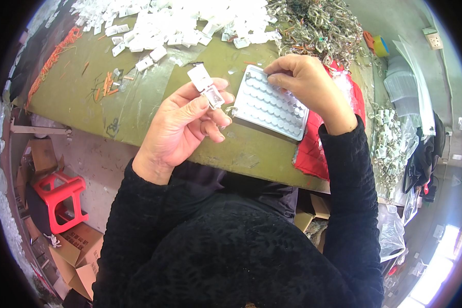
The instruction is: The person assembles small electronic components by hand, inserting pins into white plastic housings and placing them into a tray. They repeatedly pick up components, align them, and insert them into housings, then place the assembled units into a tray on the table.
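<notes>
Left hand (177, 123) clamps the case (201, 79), centre-left; a loosened pinch could drop it. Right hand (313, 82), over the tray (272, 129): grip unclear.

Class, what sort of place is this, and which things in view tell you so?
Probably a small assembly workshop: white cases and metal fittings lie heaped on a worktable, with a tray near the person.

One open white case (203, 81) in the left hand (177, 120), one pale tray (267, 127) under the right hand (308, 84); one heap of white cases (174, 25) beyond the left hand (its pieces too many to count), one red stool (61, 189) to that hand's left, one table (138, 110).
</notes>
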`<action>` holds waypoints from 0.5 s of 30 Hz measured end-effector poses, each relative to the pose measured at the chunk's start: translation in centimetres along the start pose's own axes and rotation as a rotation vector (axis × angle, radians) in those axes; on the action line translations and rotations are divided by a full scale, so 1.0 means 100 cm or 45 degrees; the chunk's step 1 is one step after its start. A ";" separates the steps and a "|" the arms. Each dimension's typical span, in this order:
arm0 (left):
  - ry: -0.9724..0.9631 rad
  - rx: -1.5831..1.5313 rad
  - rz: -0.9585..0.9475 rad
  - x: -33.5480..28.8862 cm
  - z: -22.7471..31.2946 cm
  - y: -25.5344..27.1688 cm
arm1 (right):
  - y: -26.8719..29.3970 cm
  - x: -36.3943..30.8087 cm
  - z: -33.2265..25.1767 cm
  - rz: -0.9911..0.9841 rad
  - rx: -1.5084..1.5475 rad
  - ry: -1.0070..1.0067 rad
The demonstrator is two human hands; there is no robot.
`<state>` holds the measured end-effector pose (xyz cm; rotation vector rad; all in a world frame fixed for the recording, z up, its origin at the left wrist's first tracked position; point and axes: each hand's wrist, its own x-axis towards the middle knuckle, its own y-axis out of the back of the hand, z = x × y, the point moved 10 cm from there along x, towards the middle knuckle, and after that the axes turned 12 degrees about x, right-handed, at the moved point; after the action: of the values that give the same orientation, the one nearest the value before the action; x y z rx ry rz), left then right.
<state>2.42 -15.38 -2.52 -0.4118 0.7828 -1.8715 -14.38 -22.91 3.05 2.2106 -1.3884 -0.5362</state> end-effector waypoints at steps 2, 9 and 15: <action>0.015 0.027 0.012 0.000 -0.001 0.001 | -0.001 -0.004 -0.008 0.029 -0.143 0.131; 0.029 -0.003 -0.077 -0.001 -0.001 0.000 | -0.008 -0.010 -0.024 0.063 -0.580 0.179; 0.044 -0.033 -0.021 -0.002 -0.005 0.003 | -0.027 -0.037 -0.097 0.067 -0.074 0.621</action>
<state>2.35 -15.11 -3.07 -0.4041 0.8303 -1.8900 -8.60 -16.78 9.64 2.0658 -1.1480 -0.0085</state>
